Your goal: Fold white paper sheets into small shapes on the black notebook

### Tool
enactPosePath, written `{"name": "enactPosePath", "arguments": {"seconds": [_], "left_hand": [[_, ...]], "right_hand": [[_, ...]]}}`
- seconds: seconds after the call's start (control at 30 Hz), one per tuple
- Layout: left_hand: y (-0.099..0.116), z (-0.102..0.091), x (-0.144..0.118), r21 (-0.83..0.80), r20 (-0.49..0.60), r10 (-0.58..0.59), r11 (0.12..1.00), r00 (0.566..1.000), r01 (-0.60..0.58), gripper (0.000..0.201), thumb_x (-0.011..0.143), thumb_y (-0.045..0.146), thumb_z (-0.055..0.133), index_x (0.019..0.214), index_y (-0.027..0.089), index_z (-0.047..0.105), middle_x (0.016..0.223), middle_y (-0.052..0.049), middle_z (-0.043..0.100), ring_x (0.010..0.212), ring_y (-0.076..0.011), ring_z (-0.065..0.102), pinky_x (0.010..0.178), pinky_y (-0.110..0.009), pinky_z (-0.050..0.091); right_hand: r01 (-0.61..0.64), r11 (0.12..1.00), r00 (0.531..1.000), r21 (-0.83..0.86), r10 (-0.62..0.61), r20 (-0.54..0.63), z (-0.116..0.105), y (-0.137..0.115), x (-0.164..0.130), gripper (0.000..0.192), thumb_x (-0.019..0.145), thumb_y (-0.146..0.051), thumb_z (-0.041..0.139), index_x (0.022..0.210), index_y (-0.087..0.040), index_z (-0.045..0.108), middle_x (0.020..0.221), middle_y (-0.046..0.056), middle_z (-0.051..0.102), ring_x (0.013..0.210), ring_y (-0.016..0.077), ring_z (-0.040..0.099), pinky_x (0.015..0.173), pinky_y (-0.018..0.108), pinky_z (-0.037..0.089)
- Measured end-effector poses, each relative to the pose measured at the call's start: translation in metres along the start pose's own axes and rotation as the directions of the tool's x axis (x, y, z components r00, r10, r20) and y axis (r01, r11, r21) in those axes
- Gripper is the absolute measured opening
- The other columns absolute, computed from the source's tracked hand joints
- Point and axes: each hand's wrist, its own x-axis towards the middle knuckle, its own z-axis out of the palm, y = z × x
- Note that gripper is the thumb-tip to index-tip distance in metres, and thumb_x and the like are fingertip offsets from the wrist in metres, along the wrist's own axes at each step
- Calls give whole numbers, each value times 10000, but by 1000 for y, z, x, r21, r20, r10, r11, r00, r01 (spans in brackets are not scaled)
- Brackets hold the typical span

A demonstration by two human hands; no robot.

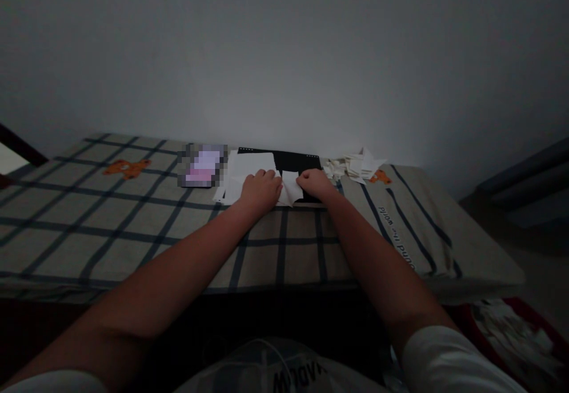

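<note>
Dim, underexposed view: soft light pools on the wall [284, 55], corners fall dark, edges bow with wide-angle distortion.

A: What is the surface?

B: A bed [133, 227], covered by a beige sheet with dark plaid lines and orange bear prints [127, 168]. Text is printed along the right side.

A: What is laid on it?

B: A black board [293, 160] is set at the far edge, with white paper sheets [249, 173] on and beside it. A blurred pink item [202, 166] is placed just left. A heap of paper scraps [353, 165] is piled to the right.
</note>
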Motion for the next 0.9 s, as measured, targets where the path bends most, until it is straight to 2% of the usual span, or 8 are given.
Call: {"name": "enactPosePath", "arguments": {"seconds": [0.23,0.37,0.43,0.63,0.77,0.9], "left_hand": [[-1,1,0,4,-23,0,1000,1000,0,351,935,377,304,1035,206,594,1084,-89,569,1006,-258,477,761,-369,378],[-2,2,-2,-2,-38,-28,1000,999,28,382,939,400,279,1071,207,582,1108,-86,571,1035,-258,475,787,-374,377],[-3,2,-3,-7,-44,-41,999,998,41,392,940,406,273,1118,213,564,1143,-87,564,1064,-258,469,814,-386,376],[-3,-1,-1,-24,-48,-19,1000,999,18,367,916,397,369,1198,225,528,1271,-80,503,1130,-260,435,863,-390,369],[-2,-1,1,-40,6,-5,999,1000,6,349,924,380,351,1167,248,564,1196,-66,555,1066,-249,468,828,-369,384],[-4,1,1,-38,-3,16,999,1000,-16,368,930,381,328,1173,245,568,1150,-70,580,1034,-247,494,807,-362,398]], "right_hand": [[36,999,999,36,-36,7,-2,4,0,233,743,-263,500,630,-134,658,591,21,561,547,105,443,517,239,268],[15,986,999,165,-21,37,-4,5,0,353,770,-413,499,628,-133,661,581,16,566,554,111,471,526,237,297],[11,980,998,201,-22,54,-4,5,0,329,755,-401,516,631,-133,661,571,10,561,557,111,479,528,232,307],[34,982,999,186,-36,6,1,7,3,216,730,-283,536,641,-130,659,606,12,585,585,109,504,543,223,324],[21,985,1000,173,-20,-12,3,8,5,258,757,-310,512,644,-132,662,596,10,582,580,110,506,536,225,320],[-14,987,1000,160,17,-15,4,7,6,353,790,-406,490,651,-132,664,600,20,586,578,116,502,528,234,315]]}}
